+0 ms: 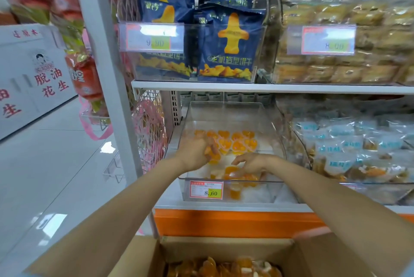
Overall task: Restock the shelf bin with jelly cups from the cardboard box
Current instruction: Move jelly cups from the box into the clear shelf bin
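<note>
Inside the shelf bin [277, 129], the left hand [194, 151] clutches a bunch of jelly cups [212, 156] while the right hand [252, 163] touches others with loose fingers

The price tag [206, 190] on the shelf bin [257, 194] reads 8.60; the white box [33, 75] reads 脱油花生.

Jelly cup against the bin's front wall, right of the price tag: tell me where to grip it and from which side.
Come from above, through the open top of the bin; its clear front wall blocks the aisle side. The jelly cup looks upright just behind that wall, so pinch its left and right sides near the rim with the fingers and lift straight up.
</note>
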Motion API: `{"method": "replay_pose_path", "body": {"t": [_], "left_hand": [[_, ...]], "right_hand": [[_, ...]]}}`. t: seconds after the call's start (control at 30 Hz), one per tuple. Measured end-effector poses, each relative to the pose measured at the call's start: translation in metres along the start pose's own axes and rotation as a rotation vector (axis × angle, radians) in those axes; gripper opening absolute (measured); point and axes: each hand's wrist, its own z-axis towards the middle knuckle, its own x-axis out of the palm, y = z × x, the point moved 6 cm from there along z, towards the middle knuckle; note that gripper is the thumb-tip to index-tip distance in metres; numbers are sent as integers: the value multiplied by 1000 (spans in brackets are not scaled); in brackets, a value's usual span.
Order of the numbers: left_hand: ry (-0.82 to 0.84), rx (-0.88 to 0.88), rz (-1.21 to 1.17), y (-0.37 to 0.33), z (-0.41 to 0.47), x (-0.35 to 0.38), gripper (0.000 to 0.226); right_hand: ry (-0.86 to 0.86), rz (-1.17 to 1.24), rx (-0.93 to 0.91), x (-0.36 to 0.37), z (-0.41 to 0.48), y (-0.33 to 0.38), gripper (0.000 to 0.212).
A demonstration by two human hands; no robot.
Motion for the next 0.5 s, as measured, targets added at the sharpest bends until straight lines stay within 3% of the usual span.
{"method": "replay_pose_path", "body": {"t": [0.07,0.17,0.4,0.5], "left_hand": [[-149,-5,112,6,-7,-18,22],[-243,-66,161,21,-17,-26,26],[-249,-47,114,35,-24,-11,26],[-217,-41,84,40,-23,-10,27]], "right_hand": [[-32,24,-21,-2,0,0,62],[-83,63,-85,-1,1,6,54],[-109,156,-87,1,6,6,46],[-208,339,24,-5,13,-1,40]]}}
